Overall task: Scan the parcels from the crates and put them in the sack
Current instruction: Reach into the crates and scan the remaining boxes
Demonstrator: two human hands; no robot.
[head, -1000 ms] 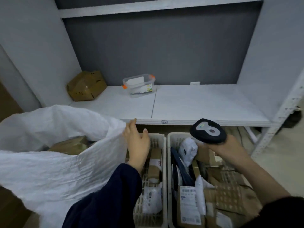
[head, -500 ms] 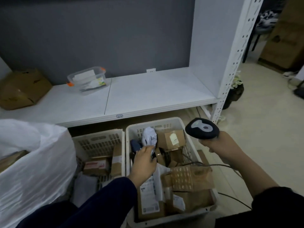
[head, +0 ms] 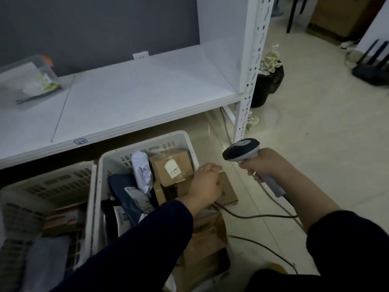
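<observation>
2 arms out, L hand (head: 205, 182) atop brown box (head: 228, 191), grip unclear, R hand (head: 266, 165) gripping scanner (head: 242, 149)

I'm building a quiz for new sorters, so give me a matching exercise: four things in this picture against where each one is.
Things:
1 scanner
2 clear tub
3 labelled brown box
4 potted plant

Places:
a on the shelf
b in the right hand
c in the right crate
d on the floor by the post

Pairs: 1-b, 2-a, 3-c, 4-d
</observation>
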